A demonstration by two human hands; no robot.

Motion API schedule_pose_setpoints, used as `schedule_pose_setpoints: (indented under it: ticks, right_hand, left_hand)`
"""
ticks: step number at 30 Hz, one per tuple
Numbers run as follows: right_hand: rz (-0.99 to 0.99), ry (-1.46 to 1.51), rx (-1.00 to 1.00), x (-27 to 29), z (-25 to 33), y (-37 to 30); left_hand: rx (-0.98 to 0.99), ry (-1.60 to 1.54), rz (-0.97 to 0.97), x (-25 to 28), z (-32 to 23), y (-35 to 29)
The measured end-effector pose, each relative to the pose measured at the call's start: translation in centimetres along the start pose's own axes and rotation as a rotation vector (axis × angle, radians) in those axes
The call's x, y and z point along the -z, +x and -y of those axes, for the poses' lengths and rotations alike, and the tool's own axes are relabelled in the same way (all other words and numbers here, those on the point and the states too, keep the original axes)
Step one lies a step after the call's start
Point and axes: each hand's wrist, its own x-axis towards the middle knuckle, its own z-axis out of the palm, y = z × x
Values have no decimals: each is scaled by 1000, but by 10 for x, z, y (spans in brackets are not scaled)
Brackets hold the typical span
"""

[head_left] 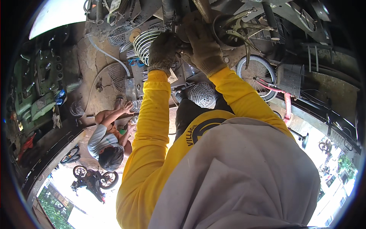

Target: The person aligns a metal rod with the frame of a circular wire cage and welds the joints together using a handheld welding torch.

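Observation:
My left hand (162, 52), in a dark, grimy work glove, is closed at the bench right beside a stack of pale wire rings (142, 46). Close to its right, my right hand (206, 52) wears a brownish glove and has its fingers curled in toward the left one. What lies between the two hands is dark and small, and I cannot make it out. A bunch of locking pliers (244, 29) hangs on the rim of a round dark container just right of my right hand. Below my hands, a coiled wire bundle (202, 94) sits near my legs.
Another person (108, 139) crouches at the left, hands on a small wire coil (136, 106). A green machine (42, 76) stands far left. A bicycle wheel (256, 72) and a red frame (284, 93) are at the right. A motorcycle (93, 181) is parked outside.

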Motion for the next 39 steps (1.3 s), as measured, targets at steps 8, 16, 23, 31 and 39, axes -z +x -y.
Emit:
schedule_pose_setpoints:
  ticks: [8, 16, 23, 31, 39]
  right_hand:
    - [-67, 1, 6, -6, 1, 4]
    - [-151, 33, 28, -11, 0, 5]
    - [-178, 43, 28, -12, 0, 4]
    - [-160, 6, 35, -10, 2, 14]
    - [-138, 9, -28, -11, 8, 17]
  left_hand:
    - [-23, -34, -183, 3, -2, -11]
    - [-89, -1246, 403, -30, 74, 1]
    - [78, -1704, 509, -51, 108, 11]
    - [11, -1743, 467, -56, 86, 4]
    - [231, -1621, 269, -41, 56, 0]
